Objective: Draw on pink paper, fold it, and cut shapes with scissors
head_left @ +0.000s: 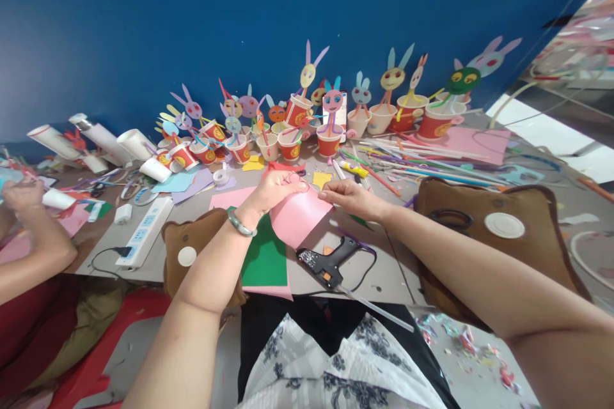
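Observation:
A pink sheet of paper [300,220] is raised a little above the table between my two hands. My left hand [275,193] grips its upper left part, thumb on top, where a thin round outline shows. At its upper right edge my right hand [354,197] is closed with thumb and fingertips pinched on the paper. Beneath and to the left lie a green sheet [266,259] and more pink paper. A black hot glue gun [330,262] with a clear glue stick rests just below the held paper, its tip pointing left.
Paper cups [329,142] holding rabbit-faced cutouts line the blue wall. Coloured sticks [407,163] lie at the back right. Brown cushions [499,236] flank my arms. A power strip [145,233] is on the left, where another person's hand [22,195] works. Yellow paper scraps [322,180] lie behind.

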`<state>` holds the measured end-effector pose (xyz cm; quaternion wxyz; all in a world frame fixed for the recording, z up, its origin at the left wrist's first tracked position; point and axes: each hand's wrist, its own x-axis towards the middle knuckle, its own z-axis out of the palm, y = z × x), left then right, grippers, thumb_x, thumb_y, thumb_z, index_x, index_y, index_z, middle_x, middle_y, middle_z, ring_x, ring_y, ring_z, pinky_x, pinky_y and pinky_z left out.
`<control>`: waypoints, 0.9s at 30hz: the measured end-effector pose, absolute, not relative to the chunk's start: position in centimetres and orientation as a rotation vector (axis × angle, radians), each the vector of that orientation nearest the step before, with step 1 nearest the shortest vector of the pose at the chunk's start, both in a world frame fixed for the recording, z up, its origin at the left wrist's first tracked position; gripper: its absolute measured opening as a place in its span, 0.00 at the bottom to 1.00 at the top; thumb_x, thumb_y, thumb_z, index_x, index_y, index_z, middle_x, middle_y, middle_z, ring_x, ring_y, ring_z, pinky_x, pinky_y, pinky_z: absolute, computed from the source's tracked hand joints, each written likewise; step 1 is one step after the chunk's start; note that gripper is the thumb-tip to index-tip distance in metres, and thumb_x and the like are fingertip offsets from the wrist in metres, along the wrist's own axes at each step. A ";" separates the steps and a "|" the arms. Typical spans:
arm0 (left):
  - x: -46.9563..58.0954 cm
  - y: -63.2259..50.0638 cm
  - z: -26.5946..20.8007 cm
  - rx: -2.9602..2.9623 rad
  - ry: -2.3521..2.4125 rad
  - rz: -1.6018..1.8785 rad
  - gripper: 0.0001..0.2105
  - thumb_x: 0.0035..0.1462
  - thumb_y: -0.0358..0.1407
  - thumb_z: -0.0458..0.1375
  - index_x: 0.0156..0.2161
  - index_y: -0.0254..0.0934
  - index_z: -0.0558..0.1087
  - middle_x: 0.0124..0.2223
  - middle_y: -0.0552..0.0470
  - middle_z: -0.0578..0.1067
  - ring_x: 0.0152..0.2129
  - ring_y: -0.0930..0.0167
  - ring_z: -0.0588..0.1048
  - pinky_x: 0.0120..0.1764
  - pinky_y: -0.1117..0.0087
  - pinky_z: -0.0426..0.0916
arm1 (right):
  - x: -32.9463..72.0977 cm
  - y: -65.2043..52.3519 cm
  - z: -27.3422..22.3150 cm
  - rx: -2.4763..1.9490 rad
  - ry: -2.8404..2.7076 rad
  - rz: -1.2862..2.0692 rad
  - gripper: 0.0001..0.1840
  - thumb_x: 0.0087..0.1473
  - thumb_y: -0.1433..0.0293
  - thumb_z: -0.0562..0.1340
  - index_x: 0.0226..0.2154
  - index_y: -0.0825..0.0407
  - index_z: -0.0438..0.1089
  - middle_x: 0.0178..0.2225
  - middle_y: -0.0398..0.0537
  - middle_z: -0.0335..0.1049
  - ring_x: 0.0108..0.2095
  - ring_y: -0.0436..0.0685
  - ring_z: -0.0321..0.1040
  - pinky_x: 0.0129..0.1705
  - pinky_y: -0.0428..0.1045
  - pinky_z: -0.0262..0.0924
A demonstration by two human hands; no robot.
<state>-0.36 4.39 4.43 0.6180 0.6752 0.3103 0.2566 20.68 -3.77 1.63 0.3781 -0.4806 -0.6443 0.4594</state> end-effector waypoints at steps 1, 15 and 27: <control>-0.4 4.4 4.5 1.555 0.721 0.604 0.17 0.45 0.43 0.70 0.27 0.31 0.72 0.27 0.53 0.75 0.24 0.76 0.71 0.29 0.75 0.63 | 20.7 -3.8 1.6 -1.232 -1.637 1.173 0.31 0.52 0.41 0.62 0.20 0.51 0.59 0.20 0.38 0.54 0.21 0.47 0.49 0.24 0.48 0.44; -1.4 7.0 4.3 1.448 0.876 1.039 0.17 0.43 0.46 0.70 0.31 0.32 0.76 0.29 0.54 0.76 0.27 0.75 0.72 0.32 0.74 0.65 | 21.4 -2.9 0.7 -1.274 -1.453 0.902 0.30 0.54 0.43 0.61 0.20 0.51 0.64 0.20 0.43 0.65 0.24 0.51 0.60 0.30 0.48 0.56; 1.1 3.5 2.7 1.547 0.708 0.817 0.19 0.48 0.49 0.68 0.27 0.34 0.70 0.27 0.56 0.72 0.26 0.77 0.68 0.32 0.74 0.63 | 19.9 -3.8 1.1 -1.265 -1.380 0.937 0.22 0.50 0.50 0.66 0.24 0.52 0.67 0.22 0.41 0.62 0.24 0.49 0.57 0.27 0.47 0.52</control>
